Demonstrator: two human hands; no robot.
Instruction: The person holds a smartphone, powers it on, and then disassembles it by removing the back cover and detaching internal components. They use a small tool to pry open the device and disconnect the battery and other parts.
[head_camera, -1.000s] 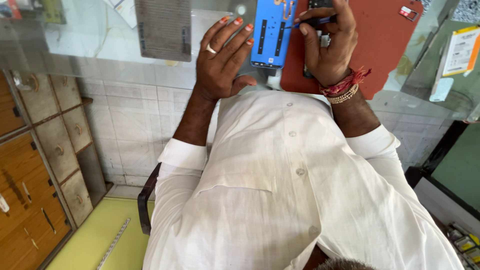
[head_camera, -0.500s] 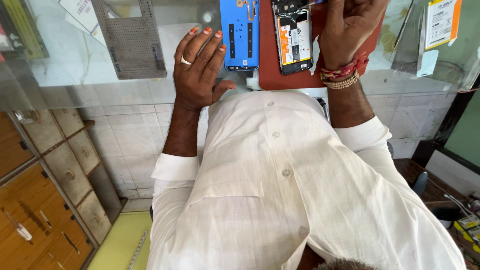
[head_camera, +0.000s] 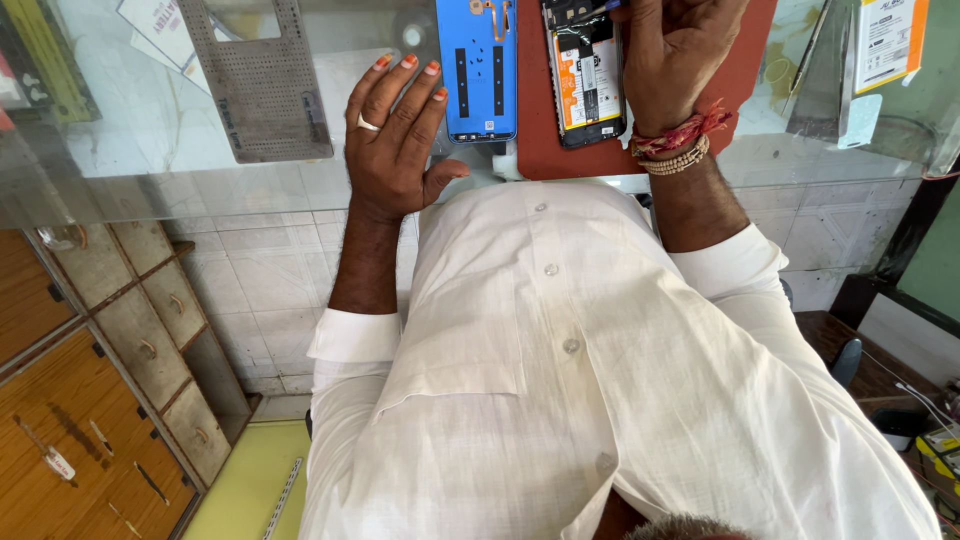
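Fingers of my left hand (head_camera: 392, 150) spread wide, flat on tabletop (head_camera: 150, 130) near front edge, beside blue cover (head_camera: 478, 70). Right hand (head_camera: 675, 55) curled over open phone (head_camera: 585, 75) on red mat (head_camera: 740, 80); grip hidden. Press phone steady, pry gently.

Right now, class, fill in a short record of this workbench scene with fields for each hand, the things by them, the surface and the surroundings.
Left hand: left hand flat, fingers spread, on the glass counter, beside the blue phone back panel
Right hand: right hand over the opened phone with exposed battery; grip unclear
Surface: red rectangular mat under the phone
Nearby: grey perforated metal plate
Surroundings: wooden drawers below left
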